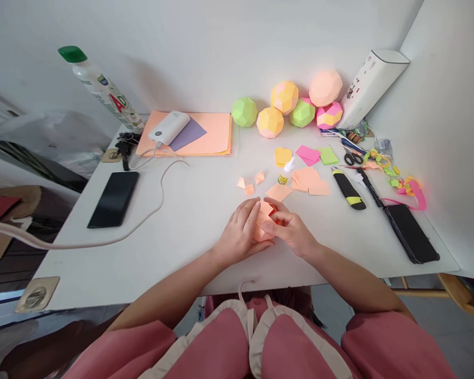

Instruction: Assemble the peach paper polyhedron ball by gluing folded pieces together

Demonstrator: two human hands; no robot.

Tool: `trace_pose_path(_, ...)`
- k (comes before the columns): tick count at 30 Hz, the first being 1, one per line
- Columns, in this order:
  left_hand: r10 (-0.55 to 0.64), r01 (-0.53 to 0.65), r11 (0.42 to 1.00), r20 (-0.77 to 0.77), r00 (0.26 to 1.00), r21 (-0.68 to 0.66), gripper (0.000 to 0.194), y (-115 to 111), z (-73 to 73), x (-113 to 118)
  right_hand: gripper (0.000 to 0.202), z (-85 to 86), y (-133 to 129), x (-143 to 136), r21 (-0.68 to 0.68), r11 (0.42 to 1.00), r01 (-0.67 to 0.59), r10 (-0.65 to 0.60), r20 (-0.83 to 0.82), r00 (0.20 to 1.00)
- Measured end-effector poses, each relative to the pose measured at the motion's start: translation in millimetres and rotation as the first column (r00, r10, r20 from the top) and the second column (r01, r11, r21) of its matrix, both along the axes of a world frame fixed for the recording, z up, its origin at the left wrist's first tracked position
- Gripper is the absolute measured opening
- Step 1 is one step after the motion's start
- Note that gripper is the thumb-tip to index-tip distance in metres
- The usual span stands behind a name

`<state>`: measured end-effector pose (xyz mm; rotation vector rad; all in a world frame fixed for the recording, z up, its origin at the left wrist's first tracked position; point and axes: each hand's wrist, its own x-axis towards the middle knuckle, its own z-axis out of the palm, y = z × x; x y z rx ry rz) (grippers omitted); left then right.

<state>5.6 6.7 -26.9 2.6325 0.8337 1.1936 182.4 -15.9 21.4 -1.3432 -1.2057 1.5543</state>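
Observation:
Between my two hands is a peach folded-paper ball point(262, 223), partly covered by fingers and with an uneven upper edge. My left hand point(240, 231) wraps its left side, the thumb beneath it. On the right side, my right hand point(293, 226) grips it with thumb and fingers. Just beyond lie three small folded peach pieces point(249, 189), a single peach sheet point(279, 192) and a stack of peach paper point(306, 180). A small glue bottle point(286, 171) with a white cap stands beside the stack.
Several finished paper balls point(270, 122) sit against the wall. Yellow, pink and green paper point(308, 155), scissors point(353, 157), a utility knife point(348, 188) and a black phone case point(411, 232) are rightward. Leftward are a phone point(113, 200), cable point(161, 197), power bank point(169, 128) and spray can point(106, 95).

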Motion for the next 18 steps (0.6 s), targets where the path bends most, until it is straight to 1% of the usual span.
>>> trace_pose_path(6,0.026,-0.025,1.000,-0.013,1.000,0.017,0.095,-1.6,-1.1,1.6,0.036,-2.3,-0.6,-3.0,0.029,0.999,0.045,-0.045,-0.023,0.999)
trace_pose_path(10,0.020,-0.020,1.000,-0.014,1.000,0.008,0.094,-1.6,-1.1,1.8,0.041,-2.2,-1.1,-3.5,0.036,0.999,0.040,-0.039,-0.023,0.999)
trace_pose_path(14,0.014,-0.014,1.000,0.001,1.000,0.002,0.091,-0.5,-0.8,1.2,0.039,-1.3,-1.2,-3.7,0.065,0.998,0.017,-0.017,0.011,1.000)
trace_pose_path(18,0.016,-0.016,1.000,-0.015,1.000,0.013,0.091,-0.7,-0.5,1.4,0.040,0.2,-0.6,-4.1,0.092,0.996,0.011,-0.017,0.062,0.998)
